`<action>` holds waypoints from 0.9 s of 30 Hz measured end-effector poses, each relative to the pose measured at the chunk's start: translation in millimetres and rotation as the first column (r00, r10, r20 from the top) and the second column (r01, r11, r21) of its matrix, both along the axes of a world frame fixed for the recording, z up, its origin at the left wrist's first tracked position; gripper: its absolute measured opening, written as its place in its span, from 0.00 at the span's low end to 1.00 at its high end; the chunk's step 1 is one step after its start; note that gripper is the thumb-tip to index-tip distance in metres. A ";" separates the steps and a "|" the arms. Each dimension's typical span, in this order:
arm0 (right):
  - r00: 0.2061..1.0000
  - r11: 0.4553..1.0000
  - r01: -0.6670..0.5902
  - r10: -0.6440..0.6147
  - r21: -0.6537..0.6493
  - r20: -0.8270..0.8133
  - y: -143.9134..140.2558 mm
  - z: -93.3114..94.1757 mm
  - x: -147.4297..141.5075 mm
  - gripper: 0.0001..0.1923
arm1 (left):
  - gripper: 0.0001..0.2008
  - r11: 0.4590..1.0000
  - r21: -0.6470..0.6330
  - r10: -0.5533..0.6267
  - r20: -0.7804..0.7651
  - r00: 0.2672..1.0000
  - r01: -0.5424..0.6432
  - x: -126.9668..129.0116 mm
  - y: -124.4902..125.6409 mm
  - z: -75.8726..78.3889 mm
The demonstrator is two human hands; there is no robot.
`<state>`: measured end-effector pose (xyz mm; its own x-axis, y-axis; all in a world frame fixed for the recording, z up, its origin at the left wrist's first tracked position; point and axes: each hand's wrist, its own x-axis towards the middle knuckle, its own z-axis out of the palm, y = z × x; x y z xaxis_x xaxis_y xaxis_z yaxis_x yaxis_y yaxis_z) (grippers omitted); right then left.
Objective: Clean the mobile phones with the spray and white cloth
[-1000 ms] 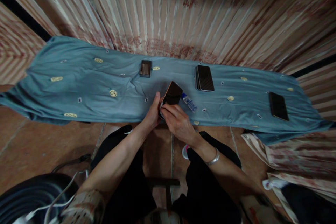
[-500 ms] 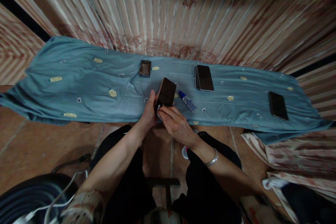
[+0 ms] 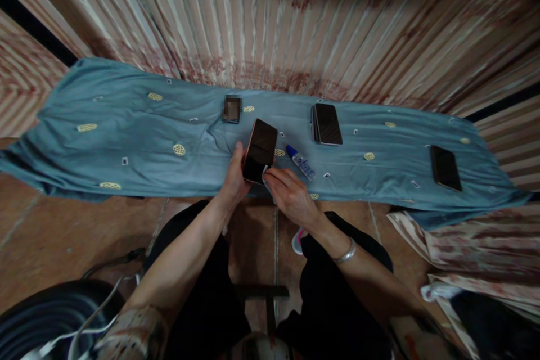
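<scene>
Phone, dark side up, held in left hand, thumb by one edge. Small pale scrap pinched in right hand, at the near right corner of the phone. Just right of the grip, clear bottle with blue cap, lying on blue cloth with yellow shapes. Past the grip, a bit left, small dark square thing, too blurry to name. Past the grip, more to the right, pile of dark flat things. Far right of the grip, another dark flat slab.
</scene>
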<state>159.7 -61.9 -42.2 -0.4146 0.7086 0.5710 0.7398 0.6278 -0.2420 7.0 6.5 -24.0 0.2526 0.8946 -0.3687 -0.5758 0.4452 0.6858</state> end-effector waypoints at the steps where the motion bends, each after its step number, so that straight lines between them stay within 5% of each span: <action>1: 1.000 1.000 0.014 -0.014 -0.003 -0.007 2.5 -1.3 2.1 0.17 | 0.31 1.000 0.002 -0.001 0.007 1.000 0.001 0.9 -0.6 0.2; 9: 0.993 0.993 0.104 -0.107 -0.052 -0.052 19.0 -9.1 17.5 0.20 | 0.25 0.999 0.005 -0.035 0.041 0.999 0.035 5.6 -6.0 -3.6; 19: 1.000 0.994 0.016 -0.017 -0.104 -0.009 2.1 -4.1 1.5 0.18 | 0.30 1.000 0.011 -0.030 0.019 0.999 0.030 1.4 -2.4 -2.1; 27: 0.997 0.990 0.076 -0.079 -0.116 -0.024 13.6 -8.0 11.6 0.18 | 0.25 1.000 0.012 -0.028 0.019 0.999 0.028 3.2 -4.9 -5.9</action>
